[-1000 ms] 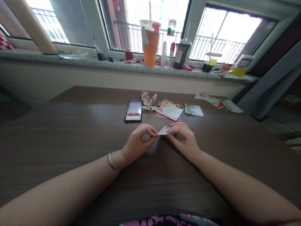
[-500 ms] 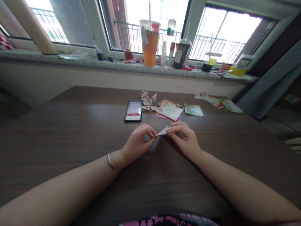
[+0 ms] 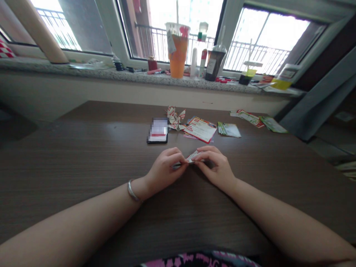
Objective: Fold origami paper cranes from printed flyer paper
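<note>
A small folded piece of printed paper (image 3: 193, 155) is pinched between my two hands, low over the table. My left hand (image 3: 168, 165) grips its near left edge between thumb and fingers; a silver bangle circles that wrist. My right hand (image 3: 214, 162) holds the right side, fingertips laid over the top and thumb below. Fingers cover much of the paper, so its exact folds are hidden. Just beyond lie a phone (image 3: 158, 131) with a lit, blurred screen, several folded paper figures (image 3: 176, 118) with red stripes, and a stack of printed cards (image 3: 200, 129).
A smaller stack of green-white cards (image 3: 229, 129) and loose paper strips (image 3: 250, 118) lie at the right on the dark wooden table (image 3: 83, 159). On the windowsill (image 3: 133, 75) stand an orange drink cup (image 3: 177, 52), a dark cup (image 3: 214, 63) and small bottles.
My left hand has shifted slightly right along the paper, and my right fingers have come in closer to it. The hands are nearer together; the things on the table have not moved.
</note>
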Demonstrator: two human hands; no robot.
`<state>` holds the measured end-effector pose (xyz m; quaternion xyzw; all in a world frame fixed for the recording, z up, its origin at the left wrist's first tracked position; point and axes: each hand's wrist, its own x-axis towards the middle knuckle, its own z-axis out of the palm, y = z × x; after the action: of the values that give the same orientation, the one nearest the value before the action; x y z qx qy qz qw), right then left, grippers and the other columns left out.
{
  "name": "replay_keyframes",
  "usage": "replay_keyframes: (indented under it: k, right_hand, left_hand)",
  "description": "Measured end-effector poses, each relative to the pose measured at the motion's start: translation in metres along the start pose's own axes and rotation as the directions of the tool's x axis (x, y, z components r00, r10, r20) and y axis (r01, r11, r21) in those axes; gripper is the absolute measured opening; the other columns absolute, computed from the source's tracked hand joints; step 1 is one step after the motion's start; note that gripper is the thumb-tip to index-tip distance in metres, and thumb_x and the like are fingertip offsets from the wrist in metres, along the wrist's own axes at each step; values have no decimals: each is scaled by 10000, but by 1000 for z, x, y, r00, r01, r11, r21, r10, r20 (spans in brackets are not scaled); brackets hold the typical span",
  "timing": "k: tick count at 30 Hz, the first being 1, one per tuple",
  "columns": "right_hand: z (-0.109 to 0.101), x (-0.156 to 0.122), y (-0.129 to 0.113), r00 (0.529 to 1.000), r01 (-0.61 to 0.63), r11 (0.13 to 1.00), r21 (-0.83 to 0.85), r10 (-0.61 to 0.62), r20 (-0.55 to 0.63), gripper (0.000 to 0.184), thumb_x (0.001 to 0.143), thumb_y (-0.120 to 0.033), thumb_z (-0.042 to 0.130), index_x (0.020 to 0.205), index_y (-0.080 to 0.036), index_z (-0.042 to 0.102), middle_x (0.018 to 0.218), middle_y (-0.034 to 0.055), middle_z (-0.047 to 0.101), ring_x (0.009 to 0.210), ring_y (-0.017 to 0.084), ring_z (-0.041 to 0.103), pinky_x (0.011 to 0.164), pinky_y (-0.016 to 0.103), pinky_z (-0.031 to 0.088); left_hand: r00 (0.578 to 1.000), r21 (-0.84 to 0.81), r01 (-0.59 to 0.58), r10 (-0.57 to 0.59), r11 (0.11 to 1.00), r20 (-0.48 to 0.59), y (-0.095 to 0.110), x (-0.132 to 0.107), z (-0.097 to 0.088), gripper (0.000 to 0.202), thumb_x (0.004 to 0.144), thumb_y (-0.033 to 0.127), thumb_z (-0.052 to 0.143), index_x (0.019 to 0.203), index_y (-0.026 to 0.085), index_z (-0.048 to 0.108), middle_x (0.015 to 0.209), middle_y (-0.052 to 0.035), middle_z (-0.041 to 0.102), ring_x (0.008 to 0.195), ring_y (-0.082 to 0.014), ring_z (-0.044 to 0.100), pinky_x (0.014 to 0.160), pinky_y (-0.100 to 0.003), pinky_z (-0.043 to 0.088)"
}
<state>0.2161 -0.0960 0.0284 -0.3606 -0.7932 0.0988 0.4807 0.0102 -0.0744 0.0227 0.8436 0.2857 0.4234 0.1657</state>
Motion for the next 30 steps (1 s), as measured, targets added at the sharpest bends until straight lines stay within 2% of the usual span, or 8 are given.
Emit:
replay_keyframes:
  k: [2, 5, 9, 13, 18, 25, 30]
  right_hand:
    - [0, 1, 0, 1000, 0, 1000, 3, 0, -6, 87, 829, -161, 636, 858, -236, 670, 866, 33, 731, 960, 204, 643, 848, 378, 524]
    - [0, 2, 1, 998, 66, 998, -10, -66, 5, 77, 838, -165, 633, 832, -238, 655, 840, 17, 731, 958, 205, 638, 868, 391, 511]
    - [0, 5, 1, 990, 138, 990, -43, -137, 24, 47, 844, -212, 654, 810, -244, 652, 829, 14, 716, 864, 191, 639, 836, 388, 499]
    - [1, 4, -1, 989, 147, 987, -64, -145, 39, 46, 834, -198, 666, 840, -242, 651, 829, 18, 698, 810, 171, 624, 796, 363, 490]
    - [1, 4, -1, 992, 123, 990, -69, -120, 49, 92, 817, -147, 637, 848, -234, 633, 854, 22, 697, 872, 185, 617, 820, 364, 488]
    - [3, 5, -2, 988, 141, 987, -82, -135, 73, 109, 795, -135, 625, 827, -238, 638, 839, 14, 682, 846, 179, 611, 815, 357, 485]
    - [4, 5, -5, 992, 104, 989, -101, -96, 84, 128, 745, -110, 639, 794, -226, 626, 832, 17, 659, 842, 179, 594, 791, 343, 480]
  left_hand:
    - [1000, -4, 10, -10, 1000, -4, 0, 1, 0, 96, 828, 149, 612, 736, 174, 617, 750, -21, 596, 707, -134, 568, 653, -252, 469]
    - [1000, 6, 12, -12, 1000, -19, 0, 1, 1, 107, 821, 139, 618, 719, 172, 604, 734, -14, 591, 696, -130, 567, 650, -250, 470]
    - [998, 37, -59, 60, 998, -32, 1, 2, 1, 28, 835, 169, 632, 820, 185, 650, 798, -27, 635, 745, -136, 594, 692, -260, 485]
    - [992, 87, -119, 122, 989, -33, 3, 2, 0, 46, 837, 170, 630, 799, 186, 652, 800, -30, 646, 748, -142, 596, 690, -266, 484]
    - [994, 73, -92, 96, 993, -54, 1, 2, 0, 68, 822, 147, 627, 762, 179, 633, 783, -28, 638, 726, -136, 595, 675, -260, 477]
    - [987, 162, -158, 162, 974, -7, 2, 3, -1, 71, 848, 196, 628, 779, 182, 637, 791, -28, 653, 724, -140, 592, 687, -273, 462]
    - [983, 187, -180, 180, 966, 17, 4, 3, -2, 81, 844, 183, 627, 765, 193, 645, 775, -17, 665, 721, -140, 585, 719, -289, 451]
